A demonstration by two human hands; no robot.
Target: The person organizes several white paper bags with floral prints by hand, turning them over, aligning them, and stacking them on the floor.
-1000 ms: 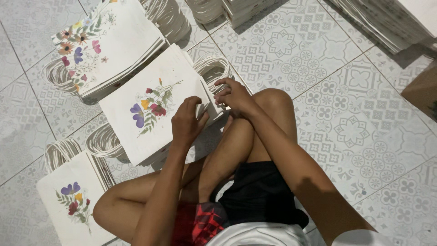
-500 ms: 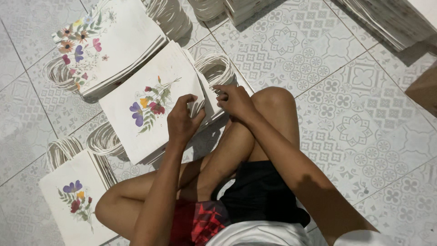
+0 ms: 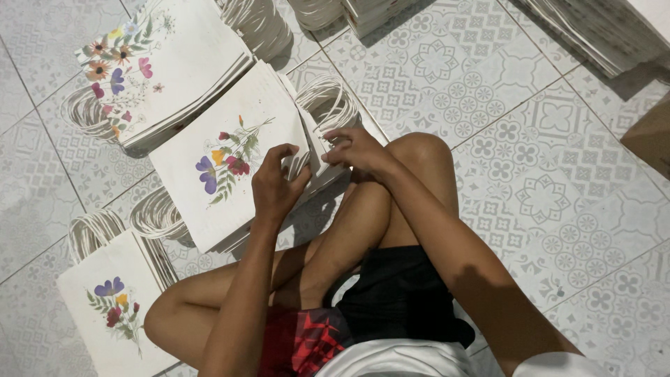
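- Lower left of the frame: a single white paper bag [image 3: 112, 314] with a pressed-flower print lies flat on the patterned tiled floor [image 3: 558, 195], its pale cord handles [image 3: 94, 230] looped above it.
- Upper left: a thick stack of floral bags [image 3: 164, 77] lies tilted, handles spilling out at its left edge.
- Centre: a second stack of paper bags [image 3: 223, 167], top one showing purple, yellow and red flowers, lies just in front of the seated person's bent knees.
- The left hand [image 3: 276, 185] is curled over the stack's right edge, fingers closed on the bag edges, pinching several sheets.
- The right hand [image 3: 356, 150], just to the right, pinches the same edge near the looped twine handles [image 3: 328, 105], thumb and fingers closed on the paper.
- Judged from the look: the bags seem light, thin and stiff enough to hold flat, yet easy to crease; the edge or the cord handles look the safest places to take hold.
- Upper right: more stacked bags [image 3: 600, 35] at the frame's edge.
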